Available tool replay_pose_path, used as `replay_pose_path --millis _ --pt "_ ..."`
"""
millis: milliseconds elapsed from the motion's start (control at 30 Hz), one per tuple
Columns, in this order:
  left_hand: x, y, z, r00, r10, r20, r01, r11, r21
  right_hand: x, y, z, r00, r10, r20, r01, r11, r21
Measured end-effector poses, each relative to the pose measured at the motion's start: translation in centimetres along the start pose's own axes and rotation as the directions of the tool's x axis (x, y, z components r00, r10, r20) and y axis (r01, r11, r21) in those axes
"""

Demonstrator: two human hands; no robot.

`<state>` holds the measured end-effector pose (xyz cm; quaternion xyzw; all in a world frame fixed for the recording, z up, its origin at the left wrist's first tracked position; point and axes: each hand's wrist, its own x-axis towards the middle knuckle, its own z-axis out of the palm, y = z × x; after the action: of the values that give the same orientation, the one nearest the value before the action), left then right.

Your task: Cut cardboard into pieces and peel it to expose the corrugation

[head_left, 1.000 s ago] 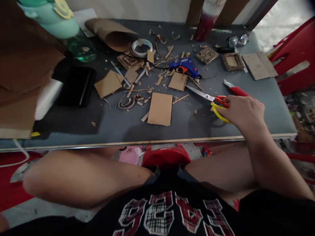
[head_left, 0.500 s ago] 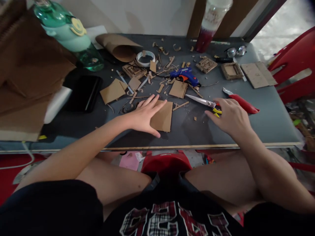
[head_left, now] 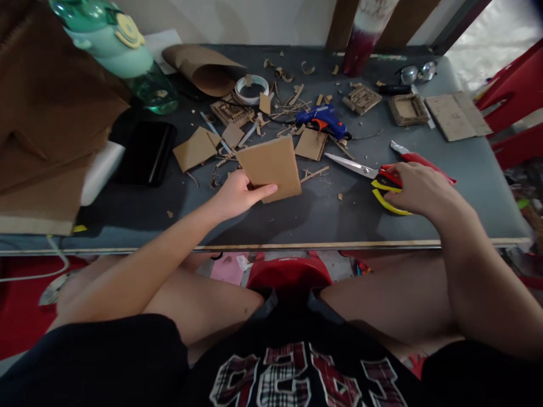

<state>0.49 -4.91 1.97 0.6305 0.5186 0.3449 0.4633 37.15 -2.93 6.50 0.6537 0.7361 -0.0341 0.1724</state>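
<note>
My left hand (head_left: 238, 194) pinches the lower left corner of a rectangular cardboard piece (head_left: 271, 166) and tilts it up off the grey table (head_left: 297, 220). My right hand (head_left: 419, 187) lies curled over the red and yellow handles of a pair of scissors (head_left: 373, 172), whose blades point left along the table. A red utility knife (head_left: 418, 160) lies just behind that hand.
Cardboard scraps, squares and strips litter the middle. A blue glue gun (head_left: 321, 118), a tape roll (head_left: 251, 88), small cardboard models (head_left: 407, 109), glasses (head_left: 416, 72), a black phone (head_left: 146, 152) and a green bottle (head_left: 123, 48) stand around. Red chairs are at right.
My left hand came onto the table, pressed on the cardboard piece, then took hold of it and raised it. My right hand stayed on the scissors' handles.
</note>
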Motion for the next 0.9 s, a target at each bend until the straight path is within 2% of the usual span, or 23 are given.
replay_pose_path --millis 167,233,300,367,400,433,500,533,567,600,667,800,900 --pt "-1.2 0.1 1.1 0.993 -0.120 -0.018 0.105 0.927 -0.359 -0.8 -1.2 -0.9 0.995 0.088 0.057 -0.091 0.995 0.046" --pt "-1.1 0.1 1.3 0.989 -0.146 -0.028 0.122 0.903 -0.412 -1.3 -1.6 -1.3 0.991 0.118 0.067 -0.123 0.990 0.063" --pt "-0.7 0.0 1.5 0.984 -0.175 -0.028 0.147 0.891 -0.429 -1.6 -1.7 -1.4 0.979 0.156 0.130 -0.173 0.976 0.133" --pt "-0.2 0.1 1.6 0.977 -0.211 -0.014 0.182 0.874 -0.451 -1.9 -1.8 -1.2 0.956 0.174 0.238 -0.248 0.910 0.332" --pt "0.0 0.1 1.7 0.974 -0.227 -0.006 0.198 0.862 -0.466 -2.0 -1.9 -1.0 0.949 0.135 0.286 -0.265 0.833 0.486" --pt "0.1 0.2 1.7 0.972 -0.237 0.002 0.209 0.851 -0.481 -2.0 -2.0 -0.7 0.949 0.067 0.308 -0.262 0.712 0.651" --pt "0.1 0.2 1.8 0.971 -0.238 0.026 0.219 0.836 -0.504 -2.0 -2.5 -0.2 0.964 -0.093 0.251 -0.196 0.393 0.898" --pt "0.0 0.2 1.8 0.972 -0.231 0.049 0.223 0.832 -0.507 -2.0 -2.7 0.0 0.964 -0.158 0.212 -0.168 0.255 0.952" --pt "-0.1 0.1 1.8 0.973 -0.219 0.075 0.226 0.832 -0.506 -2.0 -2.9 0.1 0.961 -0.205 0.185 -0.152 0.166 0.974" --pt "-0.3 0.0 1.8 0.973 -0.205 0.105 0.230 0.835 -0.500 -1.9 -3.1 0.2 0.956 -0.239 0.168 -0.139 0.130 0.982" --pt "-0.4 -0.3 1.6 0.969 -0.193 0.152 0.243 0.842 -0.481 -1.9 -3.1 0.1 0.945 -0.292 0.146 -0.095 0.183 0.979" --pt "-0.3 -1.2 1.1 0.961 -0.218 0.167 0.272 0.841 -0.467 -2.8 -2.3 -0.7 0.874 -0.475 0.103 0.147 0.461 0.875" --pt "-0.1 -1.6 0.8 0.965 -0.198 0.169 0.256 0.845 -0.470 -3.6 -2.3 -1.7 0.820 -0.557 0.135 0.280 0.595 0.753"
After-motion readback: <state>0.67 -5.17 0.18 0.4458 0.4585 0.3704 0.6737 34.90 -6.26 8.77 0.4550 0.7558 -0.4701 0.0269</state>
